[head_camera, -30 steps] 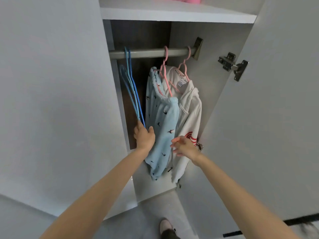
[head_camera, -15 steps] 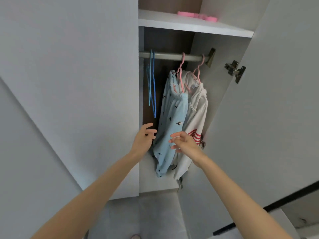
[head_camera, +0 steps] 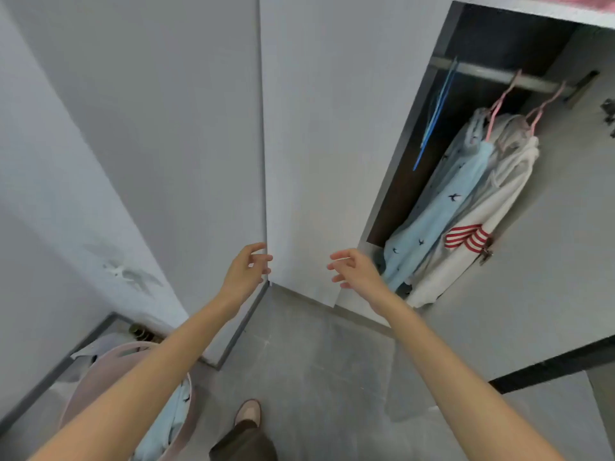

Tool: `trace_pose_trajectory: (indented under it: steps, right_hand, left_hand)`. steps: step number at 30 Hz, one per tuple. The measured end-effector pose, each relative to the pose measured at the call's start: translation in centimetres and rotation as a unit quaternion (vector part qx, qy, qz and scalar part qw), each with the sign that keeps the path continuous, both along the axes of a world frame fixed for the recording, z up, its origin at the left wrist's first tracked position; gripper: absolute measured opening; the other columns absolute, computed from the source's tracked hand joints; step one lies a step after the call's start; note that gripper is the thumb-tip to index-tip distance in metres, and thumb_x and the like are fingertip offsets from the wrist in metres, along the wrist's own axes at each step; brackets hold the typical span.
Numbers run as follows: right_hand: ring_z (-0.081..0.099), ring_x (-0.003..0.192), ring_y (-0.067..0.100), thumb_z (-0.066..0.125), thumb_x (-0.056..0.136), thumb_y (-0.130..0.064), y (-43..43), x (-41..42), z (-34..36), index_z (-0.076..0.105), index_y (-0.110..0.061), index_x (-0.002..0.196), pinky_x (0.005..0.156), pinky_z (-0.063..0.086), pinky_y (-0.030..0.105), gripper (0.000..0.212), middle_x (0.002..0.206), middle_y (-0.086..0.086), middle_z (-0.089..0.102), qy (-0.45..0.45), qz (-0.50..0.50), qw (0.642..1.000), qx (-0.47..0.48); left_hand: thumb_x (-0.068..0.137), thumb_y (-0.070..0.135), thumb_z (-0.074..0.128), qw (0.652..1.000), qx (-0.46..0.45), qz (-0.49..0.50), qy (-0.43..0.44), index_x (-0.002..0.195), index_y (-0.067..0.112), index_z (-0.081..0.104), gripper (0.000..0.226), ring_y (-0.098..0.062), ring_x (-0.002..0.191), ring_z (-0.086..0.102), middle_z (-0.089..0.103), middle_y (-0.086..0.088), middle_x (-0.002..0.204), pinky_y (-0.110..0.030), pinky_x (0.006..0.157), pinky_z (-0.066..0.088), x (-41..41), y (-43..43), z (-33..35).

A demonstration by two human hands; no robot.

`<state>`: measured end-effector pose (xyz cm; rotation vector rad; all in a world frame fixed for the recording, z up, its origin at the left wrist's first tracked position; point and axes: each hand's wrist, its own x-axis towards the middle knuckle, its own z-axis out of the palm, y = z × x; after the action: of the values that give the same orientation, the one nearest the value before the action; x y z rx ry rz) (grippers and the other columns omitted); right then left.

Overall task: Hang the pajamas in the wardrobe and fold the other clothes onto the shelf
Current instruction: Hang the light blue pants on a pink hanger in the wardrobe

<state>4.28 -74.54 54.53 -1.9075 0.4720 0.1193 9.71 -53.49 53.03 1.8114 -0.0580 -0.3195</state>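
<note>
Light blue pajamas with small dark birds [head_camera: 442, 207] hang on a pink hanger [head_camera: 499, 106] from the wardrobe rail [head_camera: 486, 74]. Beside them a white garment with red stripes [head_camera: 479, 227] hangs on a second pink hanger [head_camera: 540, 109]. Two empty blue hangers [head_camera: 434, 116] hang at the rail's left. My left hand [head_camera: 244, 272] and my right hand [head_camera: 354, 269] float empty with relaxed fingers in front of the left wardrobe door [head_camera: 319, 144]. A pinkish laundry basket [head_camera: 83, 394] at bottom left holds light blue cloth [head_camera: 166, 424].
The right wardrobe door [head_camera: 545, 261] stands open. A white shelf [head_camera: 539, 10] above the rail carries something pink [head_camera: 595, 1]. My shoe [head_camera: 248, 410] is on the grey floor [head_camera: 332, 377]. A grey wall stands on the left.
Both hands have drawn back out of the wardrobe and away from the hanging clothes. My view has swung left and down, bringing the laundry basket into sight.
</note>
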Motion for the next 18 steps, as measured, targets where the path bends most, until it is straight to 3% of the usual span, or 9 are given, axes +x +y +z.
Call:
trace_pose_trajectory:
  steps: [8, 11, 15, 18]
  right_hand:
    - [0.06, 0.069, 0.011, 0.054, 0.093, -0.012, 15.9, -0.2, -3.7, 0.057, -0.018, 0.102, 0.062, 0.045, 0.019, 0.011, 0.099, 0.003, 0.066, 0.034, 0.156, 0.987, -0.002]
    - [0.059, 0.066, 0.01, 0.054, 0.094, -0.01, 22.5, -0.1, -5.9, 0.057, -0.012, 0.108, 0.055, 0.045, 0.012, 0.015, 0.09, -0.002, 0.063, 0.064, 0.186, 0.98, 0.005]
    - [0.058, 0.063, 0.011, 0.055, 0.092, -0.01, 30.9, 0.1, -8.8, 0.057, -0.01, 0.108, 0.055, 0.045, 0.014, 0.016, 0.096, 0.004, 0.063, 0.104, 0.216, 0.971, 0.002]
    - [0.058, 0.066, 0.012, 0.053, 0.092, -0.01, 36.1, 0.4, -11.2, 0.057, -0.012, 0.105, 0.059, 0.046, 0.02, 0.014, 0.097, 0.006, 0.062, 0.129, 0.219, 0.967, -0.001]
  left_hand:
    - [0.101, 0.014, 0.037, 0.986, 0.017, 0.16, 0.041, 0.128, 0.013, 0.048, 0.03, -0.019, 0.089, 0.06, 0.061, -0.007, 0.112, -0.03, 0.078, 0.048, -6.2, 17.8, -2.4]
    - [0.1, 0.01, 0.037, 0.978, 0.033, 0.198, 0.049, 0.128, 0.008, 0.049, 0.03, -0.017, 0.087, 0.059, 0.061, -0.009, 0.11, -0.025, 0.072, 0.047, -8.0, 24.9, -3.4]
    - [0.1, 0.008, 0.038, 0.969, 0.066, 0.223, 0.079, 0.129, 0.009, 0.05, 0.031, -0.024, 0.103, 0.059, 0.061, -0.013, 0.116, -0.029, 0.084, 0.046, -9.7, 33.7, -5.1]
    - [0.1, 0.009, 0.038, 0.967, 0.068, 0.22, 0.106, 0.128, 0.006, 0.049, 0.03, -0.016, 0.087, 0.061, 0.062, -0.009, 0.107, -0.016, 0.068, 0.047, -10.6, 38.9, -6.9]
